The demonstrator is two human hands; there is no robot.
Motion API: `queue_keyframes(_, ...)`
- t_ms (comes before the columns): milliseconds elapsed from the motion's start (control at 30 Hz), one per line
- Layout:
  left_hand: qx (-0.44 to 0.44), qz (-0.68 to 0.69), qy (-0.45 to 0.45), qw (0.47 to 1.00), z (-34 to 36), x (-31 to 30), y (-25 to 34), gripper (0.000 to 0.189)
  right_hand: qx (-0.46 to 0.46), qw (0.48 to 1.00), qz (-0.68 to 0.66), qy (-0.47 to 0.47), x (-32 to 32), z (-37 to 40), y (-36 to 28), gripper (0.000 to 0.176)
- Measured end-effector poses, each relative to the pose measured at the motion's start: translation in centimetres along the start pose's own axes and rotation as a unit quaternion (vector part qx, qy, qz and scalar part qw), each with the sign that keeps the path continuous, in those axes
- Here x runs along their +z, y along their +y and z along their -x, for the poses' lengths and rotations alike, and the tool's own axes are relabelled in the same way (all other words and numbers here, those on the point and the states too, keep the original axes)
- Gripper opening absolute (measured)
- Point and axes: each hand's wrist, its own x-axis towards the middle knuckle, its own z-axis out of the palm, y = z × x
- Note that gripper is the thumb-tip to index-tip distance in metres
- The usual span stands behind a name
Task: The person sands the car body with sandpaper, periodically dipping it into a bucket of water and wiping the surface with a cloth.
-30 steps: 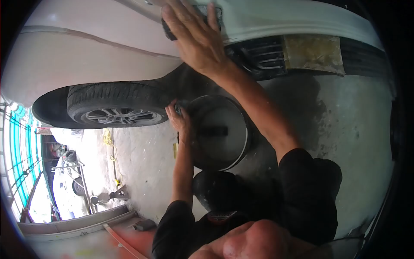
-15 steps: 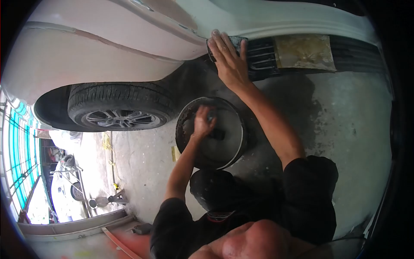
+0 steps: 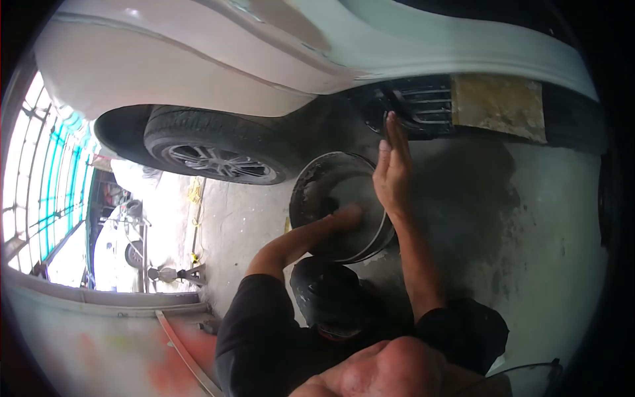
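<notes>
A round bucket with a stained inner wall stands on the floor, holding greyish water. My left hand is down inside it, blurred, its fingers hidden. Close to its wrist a small dark thing shows in the bucket; I cannot make out its kind. My right hand is raised over the bucket's right rim, fingers stretched out and lying side by side, with nothing seen in it. Just beyond its fingertips is the black slatted trim along the bottom of a pale car body.
A worn brownish sheet lies on the black trim. To the left is the car's wheel. My dark-clad knee is close below the bucket. A wet patch darkens the floor at right. Farther left stands a metal stand.
My right hand has come off the end of the black trim and moved down toward the bucket. My left hand has moved right and lower inside the bucket. The view has shifted.
</notes>
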Motion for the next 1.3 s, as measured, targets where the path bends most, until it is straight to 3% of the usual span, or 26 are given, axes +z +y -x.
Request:
queue_keyframes(100, 0.083, 0.066, 0.165, 0.981, 4.0, -9.4, 1.0, 0.049, 0.02, 0.999, -0.021, 0.015, 0.0, -0.1, 0.6, 0.042)
queue_keyframes(167, 0.08, 0.086, 0.264, 0.957, 6.8, -16.3, 1.8, 0.049, 0.039, 0.998, -0.044, 0.023, 0.0, -0.1, 0.8, 0.04)
queue_keyframes(200, 0.154, -0.014, 0.39, 0.908, 8.7, -21.3, 4.0, 0.048, 0.041, 0.998, -0.038, 0.022, -0.1, -0.2, 0.9, 0.04)
queue_keyframes(267, 0.228, -0.145, 0.461, 0.845, 12.9, -31.5, 7.9, 0.044, 0.048, 0.998, -0.023, 0.023, -0.1, -0.2, 1.2, 0.038)
queue_keyframes(300, 0.192, -0.187, 0.477, 0.837, 14.6, -35.2, 9.0, 0.043, 0.058, 0.998, -0.023, 0.019, -0.2, -0.3, 1.0, 0.038)
queue_keyframes(367, 0.25, -0.337, 0.536, 0.733, 16.0, -42.3, 9.7, 0.043, 0.079, 0.997, -0.02, 0.011, -0.5, -0.7, 0.3, 0.037)
queue_keyframes(433, 0.147, -0.467, 0.607, 0.626, 17.0, -47.1, 11.4, 0.049, 0.075, 0.997, -0.031, 0.019, -0.1, -0.7, 0.8, 0.036)
queue_keyframes(533, 0.09, -0.568, 0.607, 0.548, 12.7, -49.8, 11.1, 0.049, 0.079, 0.996, -0.044, 0.024, 0.3, -0.2, 1.6, 0.036)
queue_keyframes(567, 0.075, -0.586, 0.591, 0.55, 12.3, -48.0, 12.8, 0.047, 0.082, 0.995, -0.048, 0.024, 0.4, -0.1, 1.8, 0.036)
queue_keyframes(633, 0.017, -0.566, 0.55, 0.614, 10.4, -45.0, 13.3, 0.046, 0.087, 0.995, -0.045, 0.019, 0.5, 0.2, 2.0, 0.036)
queue_keyframes(700, 0.055, -0.536, 0.462, 0.705, 8.7, -41.1, 12.6, 0.053, 0.085, 0.996, -0.039, 0.011, 0.4, 0.6, 1.9, 0.036)
queue_keyframes(767, 0.143, -0.562, 0.437, 0.688, 5.6, -38.0, 11.8, 0.048, 0.075, 0.997, -0.031, 0.002, 0.1, 0.7, 1.7, 0.035)
queue_keyframes(833, 0.167, -0.518, 0.405, 0.734, 3.8, -35.5, 12.5, 0.045, 0.081, 0.996, -0.038, 0.004, -0.1, 1.0, 1.7, 0.035)
queue_keyframes(933, 0.185, -0.365, 0.423, 0.808, 2.5, -32.9, 13.0, 0.067, 0.092, 0.995, -0.038, 0.012, -0.9, 1.3, 1.7, 0.036)
queue_keyframes(1033, 0.072, -0.16, 0.468, 0.866, 4.0, -32.0, 14.0, 0.106, 0.115, 0.993, -0.035, 0.006, -1.8, 1.4, 2.3, 0.036)
queue_keyframes(1133, -0.007, -0.097, 0.483, 0.87, 6.5, -33.3, 15.2, 0.126, 0.123, 0.992, -0.022, -0.004, -2.2, 1.4, 2.4, 0.036)
queue_keyframes(1300, -0.092, -0.151, 0.461, 0.87, 7.6, -34.8, 16.6, 0.126, 0.124, 0.992, -0.016, -0.01, -2.2, 1.5, 1.6, 0.036)
